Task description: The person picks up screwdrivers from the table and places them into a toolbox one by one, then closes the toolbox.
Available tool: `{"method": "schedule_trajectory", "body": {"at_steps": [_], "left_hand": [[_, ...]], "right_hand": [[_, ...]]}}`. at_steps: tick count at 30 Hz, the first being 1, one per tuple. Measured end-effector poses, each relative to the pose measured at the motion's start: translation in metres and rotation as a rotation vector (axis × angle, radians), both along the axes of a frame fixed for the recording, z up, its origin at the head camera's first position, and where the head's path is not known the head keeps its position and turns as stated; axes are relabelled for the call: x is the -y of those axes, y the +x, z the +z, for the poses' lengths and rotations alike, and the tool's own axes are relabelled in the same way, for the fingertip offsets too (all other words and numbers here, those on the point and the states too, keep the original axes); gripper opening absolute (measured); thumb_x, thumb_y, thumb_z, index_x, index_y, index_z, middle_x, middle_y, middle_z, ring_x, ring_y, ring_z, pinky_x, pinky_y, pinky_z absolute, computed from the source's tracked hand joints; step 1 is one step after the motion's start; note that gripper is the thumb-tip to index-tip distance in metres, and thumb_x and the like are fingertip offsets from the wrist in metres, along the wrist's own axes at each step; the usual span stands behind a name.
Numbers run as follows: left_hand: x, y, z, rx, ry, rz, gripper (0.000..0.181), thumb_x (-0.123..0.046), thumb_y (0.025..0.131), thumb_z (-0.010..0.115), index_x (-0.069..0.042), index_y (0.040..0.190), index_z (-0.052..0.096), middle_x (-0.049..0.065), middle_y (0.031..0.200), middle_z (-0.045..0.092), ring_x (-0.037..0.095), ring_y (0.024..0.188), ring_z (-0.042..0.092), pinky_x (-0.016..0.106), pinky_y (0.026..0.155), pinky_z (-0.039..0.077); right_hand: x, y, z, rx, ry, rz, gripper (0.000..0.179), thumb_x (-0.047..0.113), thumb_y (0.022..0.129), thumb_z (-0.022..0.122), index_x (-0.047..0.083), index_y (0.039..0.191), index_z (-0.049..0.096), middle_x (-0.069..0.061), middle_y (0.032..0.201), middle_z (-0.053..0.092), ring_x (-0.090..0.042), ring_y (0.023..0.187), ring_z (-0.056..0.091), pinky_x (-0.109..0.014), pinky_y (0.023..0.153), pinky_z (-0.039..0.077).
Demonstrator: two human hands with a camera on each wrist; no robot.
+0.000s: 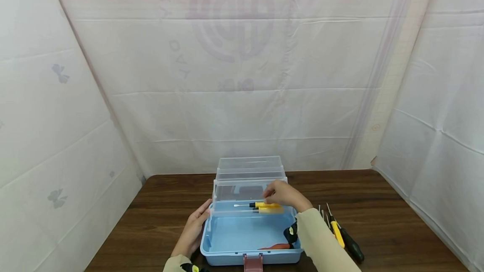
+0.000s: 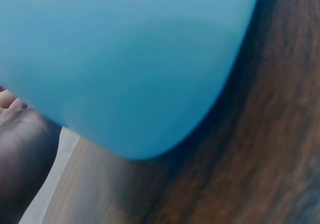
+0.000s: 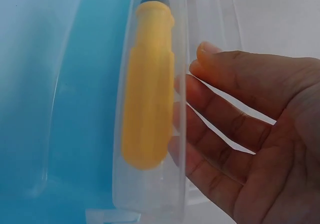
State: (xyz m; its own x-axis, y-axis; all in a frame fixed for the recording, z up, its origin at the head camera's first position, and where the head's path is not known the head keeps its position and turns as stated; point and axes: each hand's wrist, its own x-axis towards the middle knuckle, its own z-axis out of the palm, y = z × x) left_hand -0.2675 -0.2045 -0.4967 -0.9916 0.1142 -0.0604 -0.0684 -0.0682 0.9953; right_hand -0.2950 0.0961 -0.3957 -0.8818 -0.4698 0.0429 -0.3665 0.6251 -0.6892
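A light blue toolbox (image 1: 249, 234) stands with its clear lid raised and a clear tray (image 3: 120, 189) at its back. Two yellow-handled screwdrivers (image 1: 261, 205) lie side by side at the tray; one yellow handle (image 3: 147, 93) shows through the tray wall in the right wrist view. My right hand (image 1: 281, 194) hovers at the tray's far side, fingers loosely bent, thumb apart, with nothing visible between them. Against the box's left side rests my left hand (image 1: 194, 228), its fingers extended; the left wrist view shows mostly the blue wall (image 2: 130, 73).
An orange-handled tool (image 1: 277, 246) lies inside the box at front right. Right of the box, several screwdrivers with black and yellow handles (image 1: 351, 244) lie on the dark wooden table (image 1: 159, 209). A pink latch (image 1: 253, 262) hangs at the box front. White sheets surround the table.
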Motion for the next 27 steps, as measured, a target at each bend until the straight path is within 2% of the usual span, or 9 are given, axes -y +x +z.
{"method": "schedule_trajectory", "body": {"at_steps": [16,27], "left_hand": [[-0.001,-0.002,-0.001,0.001,0.001,0.001,0.052,-0.020,0.105,0.037,-0.002,0.152,0.022,0.023,0.157,0.019,0.041,0.143,0.023,0.056,0.112,0.030],[0.000,-0.002,0.001,0.002,-0.002,-0.001,0.053,-0.021,0.105,0.037,-0.001,0.152,0.022,0.024,0.157,0.018,0.041,0.143,0.021,0.055,0.113,0.028]], "right_hand": [[-0.024,0.004,0.005,-0.021,-0.016,-0.087,0.014,0.011,0.087,0.069,0.006,0.099,0.074,-0.005,0.097,0.071,-0.015,0.084,0.062,-0.037,0.076,0.057],[-0.045,0.008,0.004,-0.039,-0.027,-0.143,0.015,0.012,0.087,0.069,0.005,0.099,0.074,-0.007,0.098,0.071,-0.016,0.083,0.063,-0.036,0.073,0.057]]}}
